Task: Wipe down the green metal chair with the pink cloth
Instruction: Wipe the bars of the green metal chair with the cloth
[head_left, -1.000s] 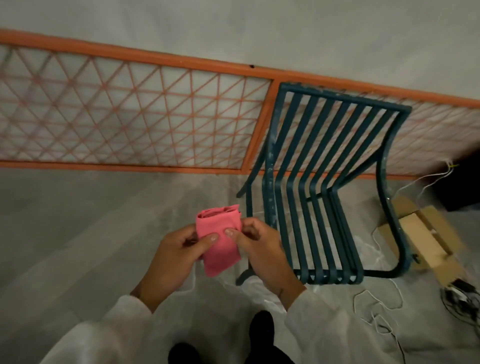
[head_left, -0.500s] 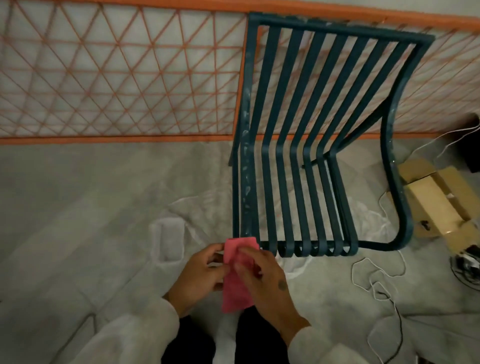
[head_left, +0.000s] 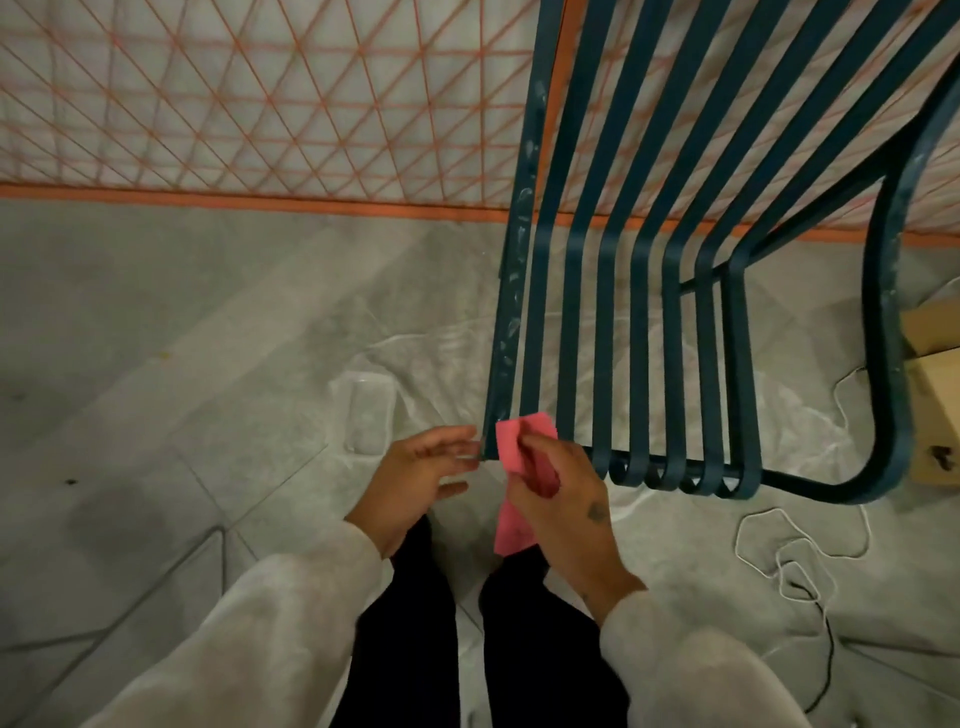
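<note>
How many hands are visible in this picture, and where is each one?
2. The left hand is open beside the front left corner of the green metal chair, holding nothing. The right hand pinches the pink cloth at that same corner.

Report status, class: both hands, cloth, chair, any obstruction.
Hands: right hand holds pink cloth; left hand open beside it. Cloth at front corner of green chair, contact unclear. Nothing between cloth and slats.

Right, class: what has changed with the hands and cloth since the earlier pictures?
The left hand let go of the pink cloth and opened; the right hand alone now grips it, brought forward to the green chair's front corner. The chair stayed by the orange lattice.
</note>
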